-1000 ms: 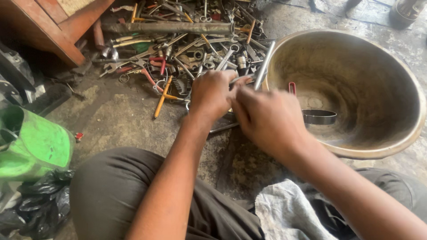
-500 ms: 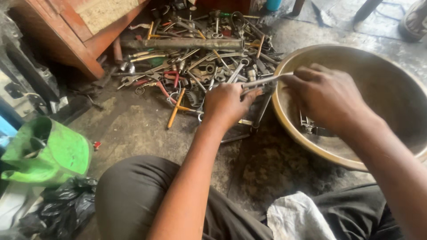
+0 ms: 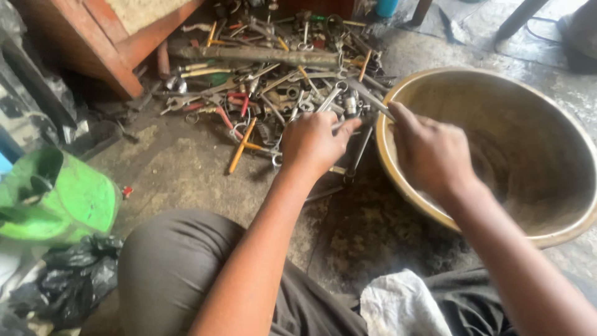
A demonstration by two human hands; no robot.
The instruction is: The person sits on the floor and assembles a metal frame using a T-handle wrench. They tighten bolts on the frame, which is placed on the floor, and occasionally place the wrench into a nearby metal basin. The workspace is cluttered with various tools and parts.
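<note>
Two bare hands at work over a stained concrete floor (image 3: 186,168), listed left to right.

Item: green plastic container (image 3: 59,199), lying at far left, with a black plastic bag (image 3: 68,280) just below it.

Item: reddish wooden box (image 3: 118,43), upper left corner.

Item: heap of loose metal hand tools (image 3: 273,81), spanners, pliers and orange-handled pieces tangled together, top centre.

Item: left hand (image 3: 316,144), fingers curled shut around one end of a slim grey metal rod (image 3: 367,99), at the near edge of the heap.

Item: right hand (image 3: 429,152), closed on the same rod just beside the left; exactly how the fingers sit is hidden by the back of the hand. The rod's long axis runs from upper left down to lower right, across the gap between both hands, its lower end reaching the basin's rim. Both hands are on it; the right is the one nearer the basin.

Item: large dull brass-coloured metal basin (image 3: 559,230), right.

Item: crumpled white cloth (image 3: 404,308), bottom, on the person's lap.
</note>
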